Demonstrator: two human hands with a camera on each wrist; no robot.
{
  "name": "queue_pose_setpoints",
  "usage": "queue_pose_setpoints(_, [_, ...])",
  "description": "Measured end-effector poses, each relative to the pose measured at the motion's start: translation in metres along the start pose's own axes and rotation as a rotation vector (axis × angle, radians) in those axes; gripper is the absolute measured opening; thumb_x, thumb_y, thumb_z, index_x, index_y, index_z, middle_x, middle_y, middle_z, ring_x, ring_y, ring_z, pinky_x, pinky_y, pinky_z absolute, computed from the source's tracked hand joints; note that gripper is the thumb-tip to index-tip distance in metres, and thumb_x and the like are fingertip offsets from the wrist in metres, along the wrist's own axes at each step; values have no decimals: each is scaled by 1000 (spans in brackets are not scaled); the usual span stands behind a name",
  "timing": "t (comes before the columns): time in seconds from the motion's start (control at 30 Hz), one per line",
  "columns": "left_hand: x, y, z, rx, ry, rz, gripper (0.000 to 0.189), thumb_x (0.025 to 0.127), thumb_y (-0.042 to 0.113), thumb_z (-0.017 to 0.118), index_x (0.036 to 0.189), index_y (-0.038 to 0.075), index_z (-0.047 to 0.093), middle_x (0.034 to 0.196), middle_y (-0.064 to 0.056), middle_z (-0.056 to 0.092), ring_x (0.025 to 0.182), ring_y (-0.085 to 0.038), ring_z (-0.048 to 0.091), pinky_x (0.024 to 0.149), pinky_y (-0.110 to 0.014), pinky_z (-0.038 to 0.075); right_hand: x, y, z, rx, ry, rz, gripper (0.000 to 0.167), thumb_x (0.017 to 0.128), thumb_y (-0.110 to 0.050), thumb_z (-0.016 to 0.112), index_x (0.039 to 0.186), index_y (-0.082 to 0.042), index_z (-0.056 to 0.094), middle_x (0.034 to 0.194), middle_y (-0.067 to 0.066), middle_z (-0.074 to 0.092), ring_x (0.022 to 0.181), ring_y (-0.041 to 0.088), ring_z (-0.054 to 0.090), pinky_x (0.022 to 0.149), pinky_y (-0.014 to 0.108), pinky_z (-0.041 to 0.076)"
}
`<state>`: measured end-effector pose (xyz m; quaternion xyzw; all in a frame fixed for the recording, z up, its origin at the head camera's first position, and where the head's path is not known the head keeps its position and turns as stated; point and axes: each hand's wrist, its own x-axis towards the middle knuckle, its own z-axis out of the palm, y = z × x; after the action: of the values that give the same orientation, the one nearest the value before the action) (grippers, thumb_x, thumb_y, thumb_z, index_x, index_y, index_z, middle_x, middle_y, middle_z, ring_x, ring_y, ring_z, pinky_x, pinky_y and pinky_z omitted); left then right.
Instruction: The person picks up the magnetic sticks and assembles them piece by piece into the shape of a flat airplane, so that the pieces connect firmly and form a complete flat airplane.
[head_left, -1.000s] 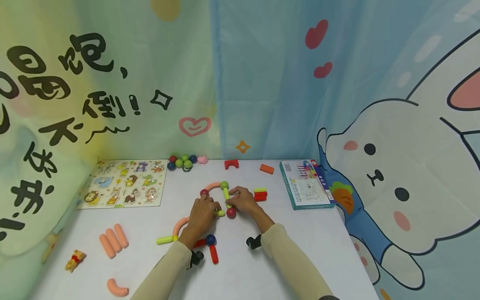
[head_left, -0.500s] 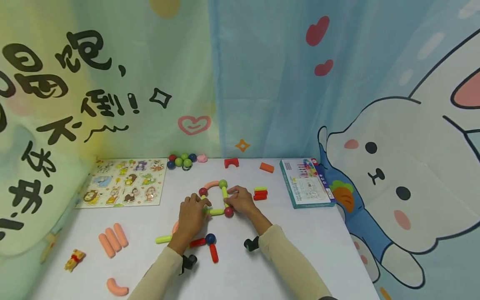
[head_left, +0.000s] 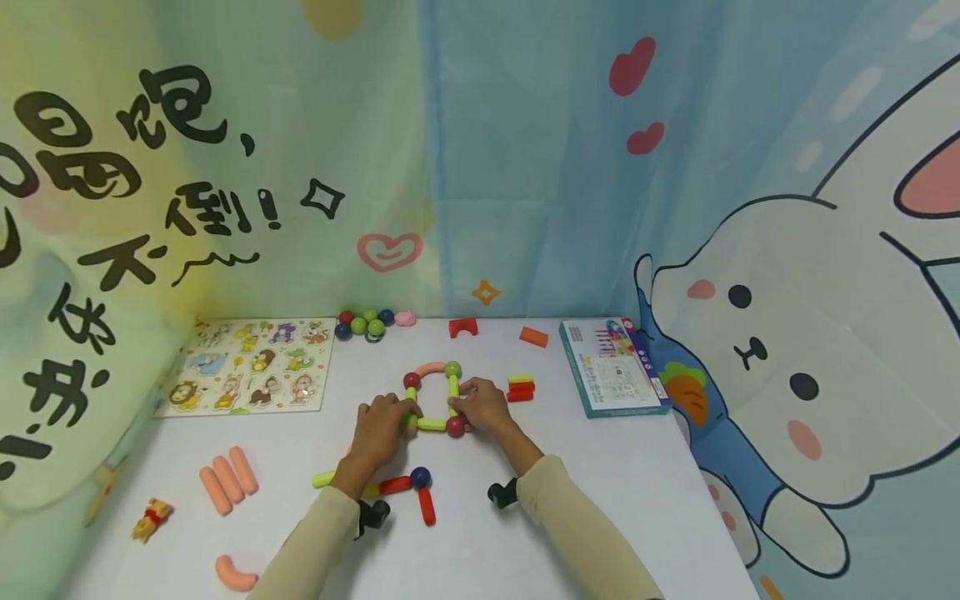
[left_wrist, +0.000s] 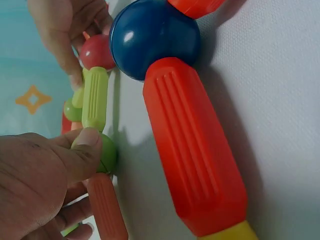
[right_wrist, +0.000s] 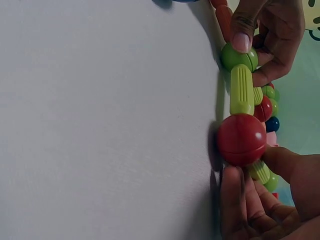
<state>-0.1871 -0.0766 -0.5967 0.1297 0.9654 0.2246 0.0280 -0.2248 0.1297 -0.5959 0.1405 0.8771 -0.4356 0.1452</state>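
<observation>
Looks like a kids' play spot to me, can't tell if it's a home or a classroom tho. Backdrop's a pastel yellow-to-blue fabric curtain (head_left: 510, 167) printed with a big white cartoon rabbit (head_left: 780, 333), red hearts (head_left: 632, 67) and chunky black Chinese lettering (head_left: 120, 262). The white table (head_left: 645, 483) has glossy colored plastic balls (left_wrist: 152, 37), ridged plastic rods (left_wrist: 195, 145), a flat rectangular animal-picture board (head_left: 255, 367) and a tiny yellow bear figure (head_left: 152, 520).

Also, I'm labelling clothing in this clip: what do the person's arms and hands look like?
The left sleeve and right sleeve are long and plain beige; a small black device shows near each wrist. The left hand and right hand are ungloved.
</observation>
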Motion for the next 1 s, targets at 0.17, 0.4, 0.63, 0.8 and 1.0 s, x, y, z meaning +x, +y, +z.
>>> queue_pose_setpoints(0.17, [-2,-1,2,18,4,14,31,89,22,87,118,25,77,107,-6,69,99,-26,55,91,-46,42,2,4,3,33,20,-16,33,96,-28,80,124,-14,70,95,6,71,78,19,66,67,25,55])
queue_pose_setpoints(0.4, [-21,3,0,57,68,20,55,86,31,90,136,23,68,123,-11,68,114,-30,56,96,-48,44,0,8,4,75,36,-83,37,94,-25,81,128,-16,71,99,4,75,87,18,67,78,29,57])
queue_pose_setpoints(0.63, [-71,2,-14,10,39,52,38,77,25,96,110,22,78,108,-3,68,105,-24,56,83,-41,39,-9,8,1,63,0,-128,47,90,-22,86,132,-20,65,105,5,71,89,19,67,79,32,58])
queue_pose_setpoints(0.8, [-92,-8,-10,53,17,77,33,71,14,99,96,22,80,87,5,64,95,-17,57,79,-39,38,-16,8,-1,6,-48,-193,45,86,-14,89,123,-22,66,110,6,70,93,20,66,81,35,58])
queue_pose_setpoints(1.0, [-91,-22,-3,76,90,101,32,74,1,93,91,24,81,81,7,63,87,-15,56,77,-36,37,-17,7,3,-46,-54,-265,33,88,-16,88,116,-20,71,114,7,70,101,22,63,89,37,59])
